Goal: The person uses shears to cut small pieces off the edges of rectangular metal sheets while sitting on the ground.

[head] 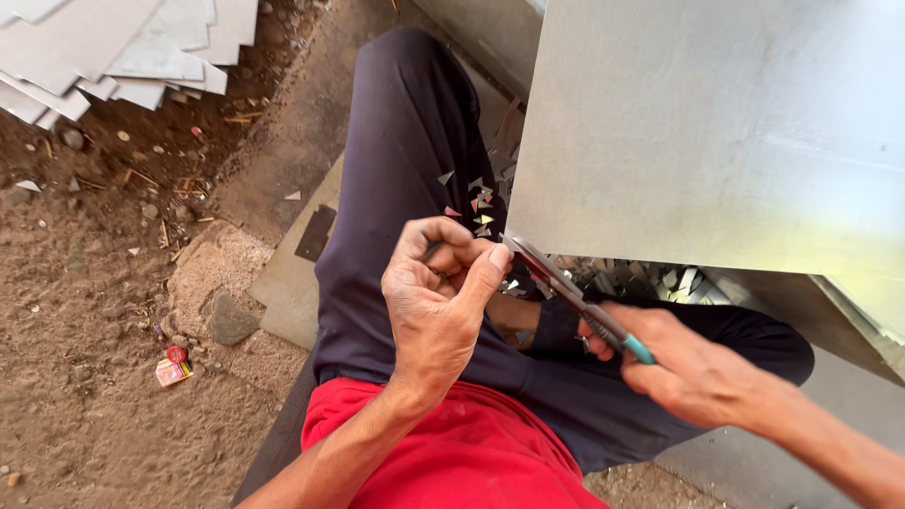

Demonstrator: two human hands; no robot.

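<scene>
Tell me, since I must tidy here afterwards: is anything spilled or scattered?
Yes. Small triangular metal offcuts lie scattered on the dark trousers and heaped under the metal sheet, beside the snips.

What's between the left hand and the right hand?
In the head view, the snips span from left hand to right hand, above the dark trousers.
</scene>
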